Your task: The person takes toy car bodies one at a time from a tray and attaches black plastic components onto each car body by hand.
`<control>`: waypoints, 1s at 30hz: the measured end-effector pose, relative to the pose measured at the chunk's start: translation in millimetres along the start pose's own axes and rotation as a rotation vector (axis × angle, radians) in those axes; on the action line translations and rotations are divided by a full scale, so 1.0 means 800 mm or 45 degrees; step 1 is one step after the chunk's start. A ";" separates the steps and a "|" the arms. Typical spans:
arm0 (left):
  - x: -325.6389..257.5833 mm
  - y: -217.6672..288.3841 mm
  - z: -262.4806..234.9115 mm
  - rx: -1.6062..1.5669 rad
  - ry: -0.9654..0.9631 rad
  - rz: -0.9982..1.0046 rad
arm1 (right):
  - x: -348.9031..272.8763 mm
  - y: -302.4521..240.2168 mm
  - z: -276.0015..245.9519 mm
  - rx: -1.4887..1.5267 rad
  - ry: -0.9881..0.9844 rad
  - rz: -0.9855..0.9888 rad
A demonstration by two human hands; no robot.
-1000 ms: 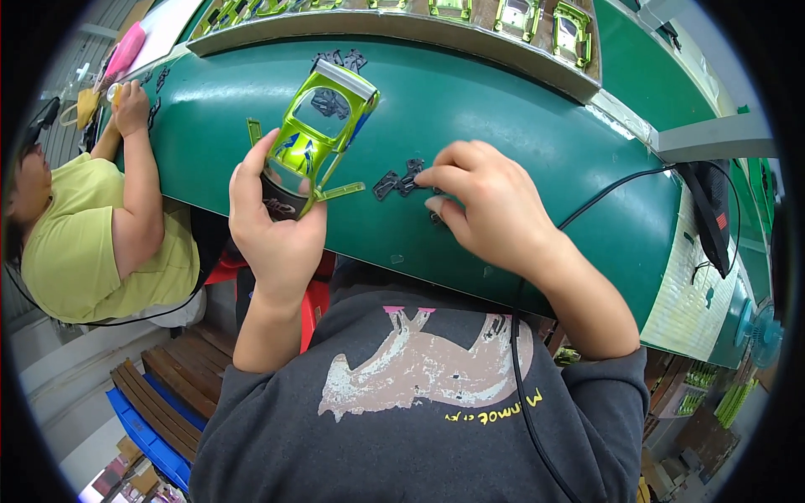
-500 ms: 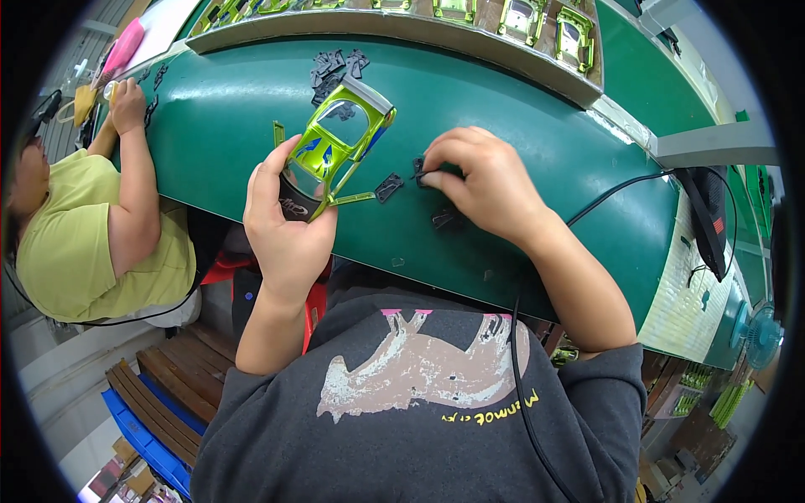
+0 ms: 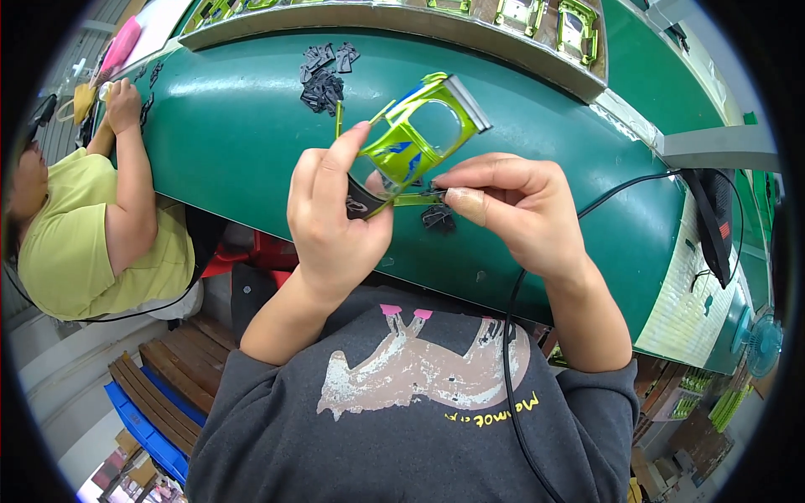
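My left hand (image 3: 329,222) is closed around the dark front end of a bright green toy car body shell (image 3: 401,152), held tilted above the green table. Its doors swing outward; one door (image 3: 413,200) points at my right hand (image 3: 532,214). Between my right thumb and fingertips is a small black plastic part (image 3: 434,191), brought against the end of that door; the fingertips partly hide it. Just below, one or more loose black parts (image 3: 438,218) lie on the table. Farther off is a pile of similar black pieces (image 3: 321,89).
A long cardboard tray (image 3: 394,23) of green car shells runs along the back of the table (image 3: 251,101). A black cable (image 3: 605,199) crosses on the right, near a grey post (image 3: 721,147). At left, a co-worker in a light green shirt (image 3: 75,226) sits at the same table.
My left hand has carried the car shell to the right and turned it. My right hand has lifted a small black part off the table and brought it to the car door.
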State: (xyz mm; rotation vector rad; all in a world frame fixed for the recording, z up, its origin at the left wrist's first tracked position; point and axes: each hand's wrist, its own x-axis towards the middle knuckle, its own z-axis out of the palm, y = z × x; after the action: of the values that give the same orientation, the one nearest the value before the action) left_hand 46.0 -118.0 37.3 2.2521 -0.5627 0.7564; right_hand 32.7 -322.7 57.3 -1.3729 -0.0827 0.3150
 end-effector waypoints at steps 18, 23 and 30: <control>-0.001 0.004 0.009 0.018 0.022 0.060 | -0.003 -0.013 -0.005 -0.403 0.037 -0.002; -0.002 0.007 0.009 0.020 -0.010 0.015 | -0.002 -0.003 -0.002 -0.431 0.105 -0.177; -0.003 0.006 0.010 0.005 0.017 0.043 | -0.003 -0.006 0.006 -0.415 0.099 -0.065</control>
State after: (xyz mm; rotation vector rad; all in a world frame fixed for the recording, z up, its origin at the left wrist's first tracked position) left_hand 44.3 -126.8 33.3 2.2450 -0.5946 0.7890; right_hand 30.1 -319.5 63.6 -1.7014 -0.1080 0.2102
